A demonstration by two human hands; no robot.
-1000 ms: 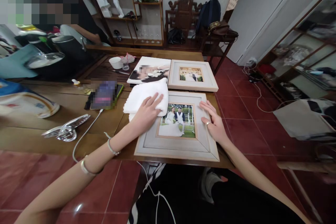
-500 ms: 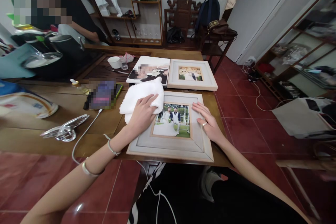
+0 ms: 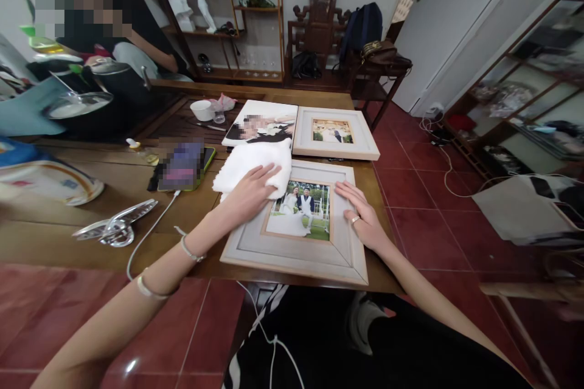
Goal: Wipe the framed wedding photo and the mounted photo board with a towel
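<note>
A pale wooden picture frame (image 3: 292, 259) with a wedding photo (image 3: 301, 213) lies flat at the table's front edge. My left hand (image 3: 253, 191), fingers outstretched, rests flat on a folded white cloth (image 3: 255, 161), which covers the frame's upper left corner. On the frame's right side lies my right hand (image 3: 358, 209), its fingers extended over the border and a ring on one of them. Just behind are a second pale frame (image 3: 335, 149) and a photo panel (image 3: 269, 121), set side by side.
Left on the wooden table (image 3: 191, 231) are a phone (image 3: 182, 164) with a white cable, a shiny metal ornament (image 3: 116, 225), a small dropper bottle (image 3: 141, 149) and a white cup (image 3: 201, 110). Another person (image 3: 155, 42) is beyond the far left side, near a dark pot (image 3: 114, 82).
My left hand and the white cloth have shifted slightly to the right and up along the frame's top left corner. My right hand stays on the frame's right side.
</note>
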